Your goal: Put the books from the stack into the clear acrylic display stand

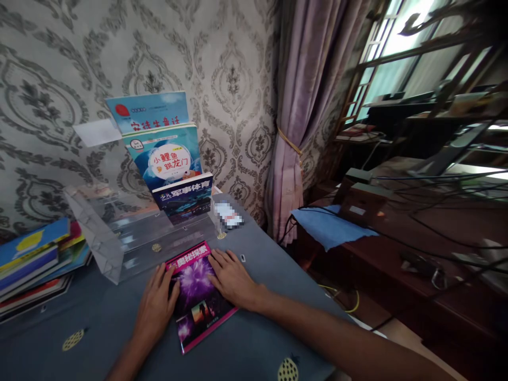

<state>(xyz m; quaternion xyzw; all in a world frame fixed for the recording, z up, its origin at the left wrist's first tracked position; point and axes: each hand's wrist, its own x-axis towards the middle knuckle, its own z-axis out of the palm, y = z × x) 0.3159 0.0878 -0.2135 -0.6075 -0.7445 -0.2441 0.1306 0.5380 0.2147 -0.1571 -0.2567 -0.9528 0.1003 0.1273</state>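
Observation:
A magazine (195, 296) with a purple and black cover and a pink title band lies face up on the grey-blue tablecloth. My left hand (155, 299) rests along its left edge, fingers stretched out and the thumb over the cover. Across the right edge lies my right hand (235, 279), its fingers flat and apart on the cover. Just beyond, a clear acrylic stepped rack (137, 233) holds a dark blue magazine (184, 198) in front. Behind that stand a teal book (166, 156) and a light blue book (148, 110), upright and leaning back.
A pile of books (37, 259) lies left of the rack. Right of the rack is a blurred-out phone-like item (228, 214). Beyond the table's right edge are a mauve curtain (299, 106), a blue cloth (331, 225) and a dark red surface (416, 264) with cables.

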